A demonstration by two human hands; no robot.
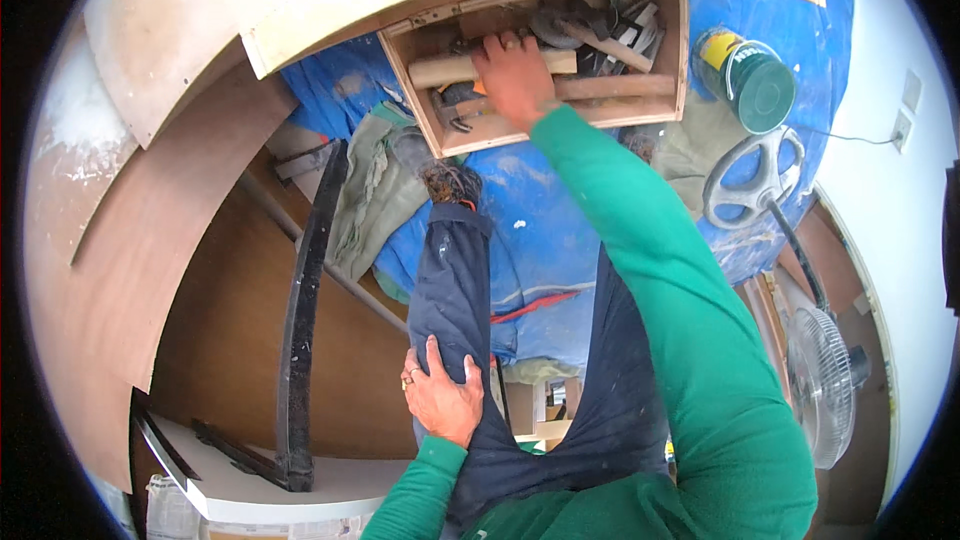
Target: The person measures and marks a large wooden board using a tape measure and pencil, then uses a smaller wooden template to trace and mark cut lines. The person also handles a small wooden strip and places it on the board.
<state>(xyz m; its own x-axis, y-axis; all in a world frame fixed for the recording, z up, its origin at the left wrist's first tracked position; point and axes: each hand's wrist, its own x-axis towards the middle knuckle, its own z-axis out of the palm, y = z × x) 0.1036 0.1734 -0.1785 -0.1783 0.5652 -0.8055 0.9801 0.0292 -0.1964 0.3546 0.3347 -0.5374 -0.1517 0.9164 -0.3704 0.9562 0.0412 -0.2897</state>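
Note:
My right hand (pixel 515 78) reaches into an open wooden box (pixel 540 130). Its fingers bend over a pale wooden bar (pixel 445 71), and the fingertips are partly hidden behind it. Below that hand, a bit of something orange (pixel 480 87) shows. Beside it lie a second wooden bar (pixel 615 87), a dark round piece (pixel 553 23) and a jumble of dark and metal tools (pixel 625 35) that I cannot tell apart. My left hand (pixel 443 398) rests on my left thigh, open, with its fingers spread on the dark trousers and nothing in it.
Blue sheeting (pixel 540 210) covers the floor. A green bucket (pixel 765 90) stands right of the box, near a fan with a grey base (pixel 735 185) and wire cage (pixel 822 385). Curved plywood (pixel 170 230) and a black bar (pixel 305 340) stand left. A greenish cloth (pixel 365 200) lies near my left foot.

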